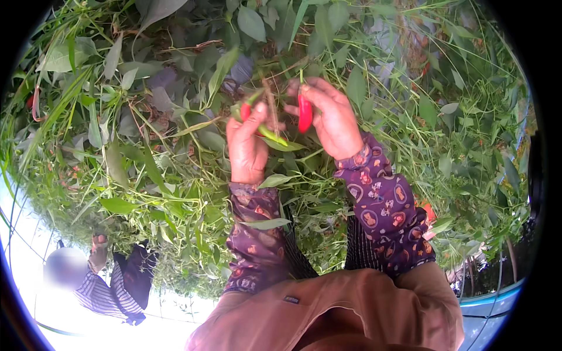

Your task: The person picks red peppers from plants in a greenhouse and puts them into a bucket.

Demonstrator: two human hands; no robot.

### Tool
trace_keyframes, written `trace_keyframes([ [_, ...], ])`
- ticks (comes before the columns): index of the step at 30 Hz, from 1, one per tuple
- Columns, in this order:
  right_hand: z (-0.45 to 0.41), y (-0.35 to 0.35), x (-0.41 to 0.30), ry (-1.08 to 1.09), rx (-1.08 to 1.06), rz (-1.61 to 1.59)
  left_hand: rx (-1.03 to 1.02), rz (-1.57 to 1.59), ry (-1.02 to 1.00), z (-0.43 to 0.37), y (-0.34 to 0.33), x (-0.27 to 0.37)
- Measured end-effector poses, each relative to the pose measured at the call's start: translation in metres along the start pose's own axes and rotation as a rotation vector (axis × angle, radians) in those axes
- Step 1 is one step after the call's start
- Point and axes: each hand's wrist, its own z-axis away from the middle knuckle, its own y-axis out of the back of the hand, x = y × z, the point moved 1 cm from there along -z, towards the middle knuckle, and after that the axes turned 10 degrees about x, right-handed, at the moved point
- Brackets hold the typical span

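Note:
My left hand (248,142) holds chili peppers, with a red one (246,111) showing above the thumb and a green one (272,135) sticking out below it. In my right hand (327,112), a red chili pepper (305,113) hangs from between thumb and fingers, its green stem pointing up. The hands are apart, just above the chili plants. A thin brown dry stalk (273,105) stands between them, blurred. One green leaf (285,145) lies right under the green pepper. The far fingers of my left hand are mostly hidden.
Dense chili plants (162,131) and long grass blades (52,118) surround both hands. Patches of grey sheeting (239,72) show through the foliage. Another person in a striped sleeve (99,298) is at the lower left. Wire lines cross the bright background, and a blue edge (491,302) runs at the lower right.

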Motion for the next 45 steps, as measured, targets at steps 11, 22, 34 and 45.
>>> trace_keyframes([
  [11, -0.066, -0.072, -0.019, 0.860, -0.227, 1.178, 0.010, 0.052, -0.036, -0.002, 0.015, -0.001],
  [22, -0.233, -0.006, -0.061, 1.210, 0.342, 1.915, -0.002, 0.282, 0.017, -0.005, 0.037, 0.004],
  [34, -0.126, 0.123, -0.183, 1.617, 0.126, 2.353, -0.026, 0.294, 0.036, -0.006, 0.013, -0.006],
  [45, -0.080, 0.266, -0.248, 1.133, 0.100, 2.477, -0.109, 0.403, 0.020, -0.008, 0.018, -0.010],
])
